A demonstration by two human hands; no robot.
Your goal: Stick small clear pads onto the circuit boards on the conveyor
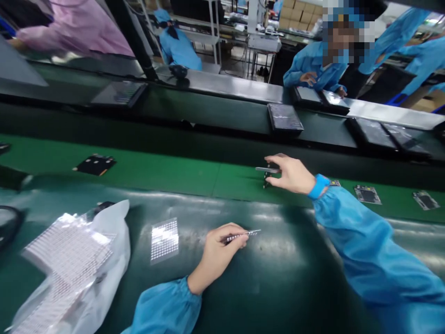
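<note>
My right hand (290,174) reaches over the green conveyor belt (194,171), its thumb and fingers gripping a small circuit board (267,178) by opposite edges. The board stands nearly upright, seen almost edge-on. A thin grey metal piece, perhaps tweezers (266,170), sticks out leftward from the same hand. Nearer to me, my left hand (222,253) is closed in a pinch above the dark green mat (278,283). It holds a thin dotted strip (232,238) with a narrow pale tip, seen edge-on; its kind is unclear. Left of this hand lies a clear sheet of small dots (164,240).
Several dotted sheets (71,250) lie on a white plastic bag (116,260) at left. Circuit boards (94,164) (367,194) rest on the belt on both sides. Black trays (285,118) line the raised shelf behind. Across it, a co-worker in blue (309,62) handles trays.
</note>
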